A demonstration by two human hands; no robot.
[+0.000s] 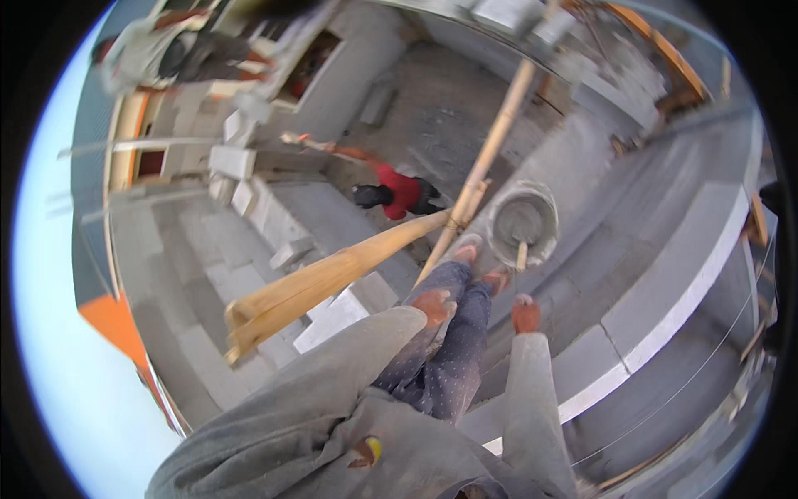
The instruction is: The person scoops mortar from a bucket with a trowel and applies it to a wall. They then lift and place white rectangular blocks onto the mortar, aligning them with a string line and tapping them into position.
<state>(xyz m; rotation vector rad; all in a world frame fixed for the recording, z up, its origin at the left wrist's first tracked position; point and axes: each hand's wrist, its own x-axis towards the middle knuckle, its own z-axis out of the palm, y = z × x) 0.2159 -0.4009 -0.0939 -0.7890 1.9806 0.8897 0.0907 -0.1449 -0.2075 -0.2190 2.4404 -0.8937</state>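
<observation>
A round bucket (544,250) with grey wet mortar (517,218) in it stands just beyond my feet, on the walkway beside the wall. A wooden handle (522,255) sticks out of the bucket toward me; the tool's head is hidden in the mortar. My right hand (525,316) is closed in a fist, just short of that handle. A thin line shows between them, and what the fist holds, if anything, I cannot make out. My left hand (432,306) is by my knee, its fingers blurred against the trousers, with a small pale patch beside it.
A thick wooden pole (341,279) is joined to a long bamboo pole (499,133) left of my feet. Pale blocks (357,303) lie beyond. Below, a person in red (403,191) stretches out an arm; another person (170,54) is at upper left. A block wall (665,299) curves along my right.
</observation>
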